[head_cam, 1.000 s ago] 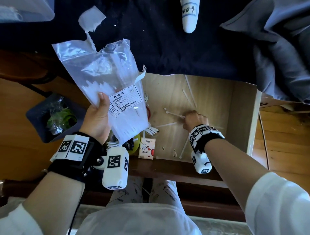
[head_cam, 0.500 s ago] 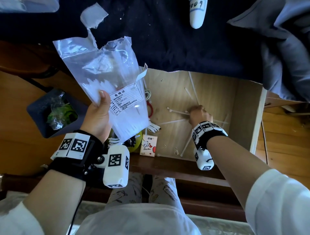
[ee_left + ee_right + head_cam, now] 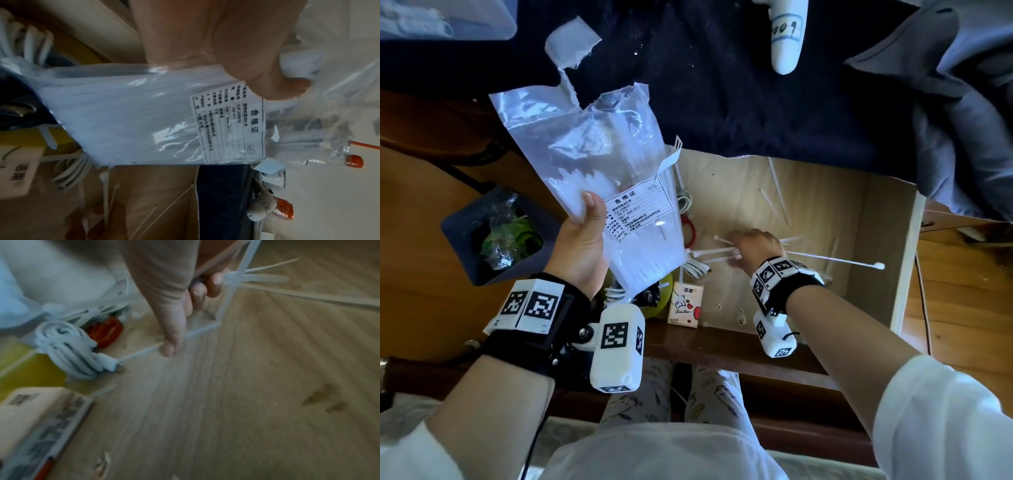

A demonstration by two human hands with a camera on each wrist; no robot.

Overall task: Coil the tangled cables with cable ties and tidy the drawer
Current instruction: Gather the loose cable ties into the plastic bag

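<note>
— What have you got in your left hand (image 3: 582,246)?

— You're gripping the clear plastic bag of white cable ties (image 3: 599,192), thumb pressed on its front beside the printed white label (image 3: 638,214), fingers wrapped behind. It hangs tilted above the left end of the open pale wooden drawer (image 3: 808,205), torn mouth upward.

— And your right hand (image 3: 755,248)?

— It's down in the drawer, fingers curled round a bunch of loose white cable ties (image 3: 835,261). Their ends stick out on both sides of your fist, one long one reaching toward the drawer's right wall.

— Where are the cables?

— A coiled white cable (image 3: 69,350) lies at the drawer's left, just beside a red looped cord (image 3: 107,332), partly under the bag. A few more single ties (image 3: 777,192) lie on the drawer floor toward the back.

— Anything else near you?

— A small white carton with red hearts (image 3: 685,305) stands at the drawer's front edge, touching something yellow (image 3: 30,369).
</note>
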